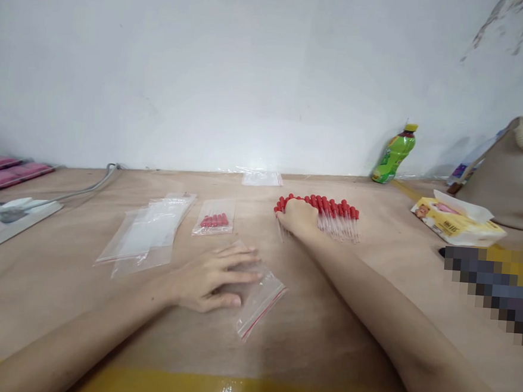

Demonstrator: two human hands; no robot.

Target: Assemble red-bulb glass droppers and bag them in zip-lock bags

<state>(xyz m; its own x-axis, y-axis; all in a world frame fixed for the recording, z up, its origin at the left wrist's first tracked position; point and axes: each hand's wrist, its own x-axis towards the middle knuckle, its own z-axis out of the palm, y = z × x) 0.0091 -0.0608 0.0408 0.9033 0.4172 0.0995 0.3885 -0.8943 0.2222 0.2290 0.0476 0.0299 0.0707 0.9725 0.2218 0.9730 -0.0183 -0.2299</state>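
My left hand (215,277) lies with its fingers spread over a clear zip bag (260,303) that has a red seal line. Farther right, my right hand (301,218) reaches into a row of red-capped droppers (338,216) with clear thin stems. Its fingers are curled at the left end of the row, and what they hold, if anything, is hidden. Left of the row, a small clear bag (214,218) contains several red-capped pieces. A stack of clear bags (149,230) lies beyond my left forearm.
Against the wall lean a green bottle (395,154) and, farther right, a beige bag (509,171). A yellow tissue box (459,223) sits at the right. Pink packs (12,175), cables and a power strip (22,218) occupy the left. Another clear bag (261,179) lies by the wall.
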